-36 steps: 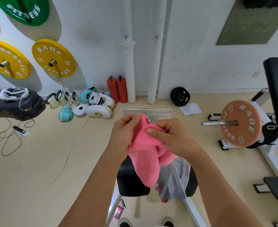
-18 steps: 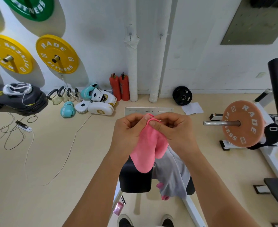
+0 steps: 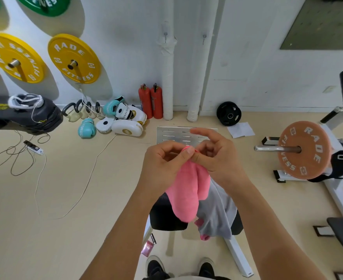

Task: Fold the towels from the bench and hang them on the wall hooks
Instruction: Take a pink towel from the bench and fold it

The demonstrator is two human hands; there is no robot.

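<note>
Fingers (image 3: pixel 187 153) of both hands pinching pink towel (image 3: pixel 186 190), chest-high.

Small gym or training room. Landmark: pair of red fire extinguishers (image 3: pixel 150 101) standing against the white wall. Left of them on the floor, boxing gloves and focus pads (image 3: pixel 124 120), then kettlebells (image 3: pixel 79 112). Above left, yellow weight plates (image 3: pixel 73 58) marked "RADE FITNESS" on wall pegs. Right, a black plate (image 3: pixel 228 113) leaning at the wall; farther right, a loaded barbell plate (image 3: pixel 304 150). In front, a padded black bench (image 3: pixel 166 216).
</note>
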